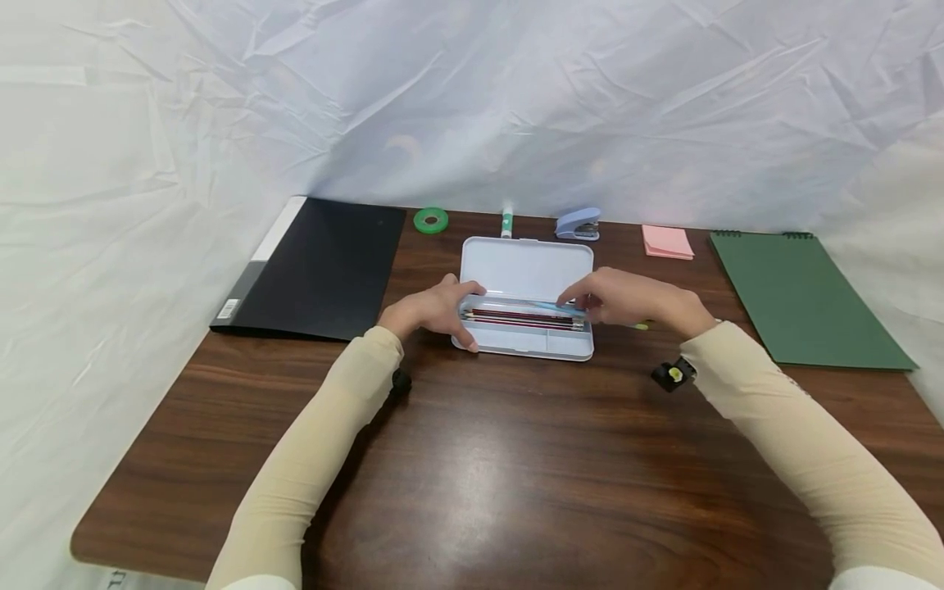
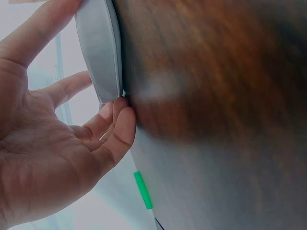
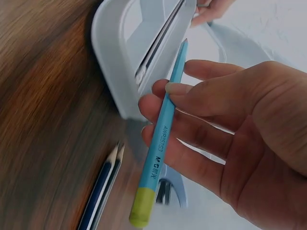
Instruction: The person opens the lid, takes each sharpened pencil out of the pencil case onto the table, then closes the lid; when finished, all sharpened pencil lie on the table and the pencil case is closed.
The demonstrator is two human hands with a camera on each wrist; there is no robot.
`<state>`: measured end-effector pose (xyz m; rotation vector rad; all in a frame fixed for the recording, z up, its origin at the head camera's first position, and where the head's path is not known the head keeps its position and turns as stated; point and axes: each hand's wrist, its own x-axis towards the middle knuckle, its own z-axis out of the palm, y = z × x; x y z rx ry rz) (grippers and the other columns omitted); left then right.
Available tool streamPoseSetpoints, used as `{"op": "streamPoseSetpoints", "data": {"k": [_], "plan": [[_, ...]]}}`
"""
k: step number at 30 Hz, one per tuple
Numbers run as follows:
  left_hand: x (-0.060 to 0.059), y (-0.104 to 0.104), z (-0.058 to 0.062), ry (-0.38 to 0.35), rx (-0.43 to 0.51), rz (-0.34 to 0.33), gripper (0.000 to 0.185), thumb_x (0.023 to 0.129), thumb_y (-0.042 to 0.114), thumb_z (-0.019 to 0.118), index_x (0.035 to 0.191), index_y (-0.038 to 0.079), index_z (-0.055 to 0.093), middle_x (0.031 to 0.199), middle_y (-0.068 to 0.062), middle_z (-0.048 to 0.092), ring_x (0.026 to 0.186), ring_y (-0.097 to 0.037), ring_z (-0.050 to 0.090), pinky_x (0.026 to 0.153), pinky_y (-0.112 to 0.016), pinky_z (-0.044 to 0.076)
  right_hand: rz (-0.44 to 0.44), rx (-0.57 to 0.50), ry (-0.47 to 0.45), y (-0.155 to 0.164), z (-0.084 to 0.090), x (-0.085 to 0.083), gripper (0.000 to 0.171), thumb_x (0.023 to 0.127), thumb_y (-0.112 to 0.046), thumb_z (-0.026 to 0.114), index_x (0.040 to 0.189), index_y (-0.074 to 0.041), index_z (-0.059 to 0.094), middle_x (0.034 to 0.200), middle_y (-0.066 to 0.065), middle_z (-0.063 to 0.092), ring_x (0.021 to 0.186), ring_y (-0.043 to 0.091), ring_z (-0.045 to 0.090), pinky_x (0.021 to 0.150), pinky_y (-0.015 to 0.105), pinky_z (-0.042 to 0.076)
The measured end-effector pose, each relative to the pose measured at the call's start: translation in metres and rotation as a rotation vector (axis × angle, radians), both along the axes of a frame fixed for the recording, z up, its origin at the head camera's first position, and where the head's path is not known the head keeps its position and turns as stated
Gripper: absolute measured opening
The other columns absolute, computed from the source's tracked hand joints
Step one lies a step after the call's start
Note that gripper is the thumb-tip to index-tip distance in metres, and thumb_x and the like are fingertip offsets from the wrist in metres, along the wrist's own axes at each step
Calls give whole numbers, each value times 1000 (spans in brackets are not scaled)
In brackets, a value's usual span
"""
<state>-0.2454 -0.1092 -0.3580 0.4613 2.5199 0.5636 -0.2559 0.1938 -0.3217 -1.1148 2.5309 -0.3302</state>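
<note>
I see an open pencil case (image 1: 527, 299) at table (image 1: 472, 459) ctr, lid laid back toward the far wall, tray w/ pencils (image 1: 525, 318) toward me. Behind it, along the far edge: green tape roll (image 1: 431, 220), a small green-and-white tube (image 1: 506, 222), blue stapler (image 1: 578, 224), pink sticky notes (image 1: 667, 242). Black folder (image 1: 317, 266) lies far L, just beside the case; green notepad (image 1: 807, 299) lies far R, well apart. Two dark pencils (image 3: 101, 189) lie loose on the table at the case's R end, near my R fingers. A small black part w/ yellow spot (image 1: 672, 374) sits by my R wrist.

Left hand (image 1: 435, 311): on the case's L end, thumb on the front corner, fingers loosely bent against the edge, palm mostly open per L wrist view (image 2: 53, 139).

Right hand (image 1: 627, 297): pinches a blue pencil (image 3: 160, 139) w/ yellow-green end between thumb and fingers, tip aimed over the tray's R end.

Room: near half of the table is bare wood up to the front edge. White sheet (image 1: 472, 98) closes back and sides.
</note>
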Motion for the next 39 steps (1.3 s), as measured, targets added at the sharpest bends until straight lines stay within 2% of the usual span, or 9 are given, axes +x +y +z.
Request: {"op": "streamPoseSetpoints", "data": {"k": [9,17,26,30,34,39], "plan": [[0,0,0,-3,8,-2,97,75,33,88,155,24,34,137,-15,33,123,-28,43,104,-46,42,-66,10,-1,30,4,7,46,84,12,63,126,-7,68,99,8,71,79,17,56,69,34,47],[-1,0,0,-2,10,-10,97,75,34,88,155,24,33,138,-16,33,124,-29,42,105,-46,41,-132,15,4,61,3,12,42,86,11,64,125,-4,69,108,10,73,87,17,64,73,35,54],[-1,0,2,-9,2,-8,97,76,35,88,155,24,33,140,-16,32,124,-29,42,105,-47,42,-166,10,-2,88,5,17,41,87,10,65,125,-3,68,117,14,71,100,26,69,77,41,57],[-2,0,2,-11,6,-5,97,75,34,88,155,24,33,139,-16,32,124,-29,42,105,-47,42,-183,31,14,96,2,17,41,87,13,62,123,-3,69,113,13,72,97,24,67,72,38,54],[-2,0,1,-18,6,3,97,75,34,88,155,25,33,138,-15,33,124,-29,42,105,-46,42,-204,65,30,100,-4,18,43,86,13,59,123,-5,70,110,10,72,91,20,64,66,32,46],[-2,0,-1,-12,6,2,97,75,33,88,155,25,33,137,-14,33,123,-28,43,104,-46,42,-199,87,120,100,-15,20,39,85,10,64,120,-5,71,104,9,73,82,16,61,64,33,44]]}}
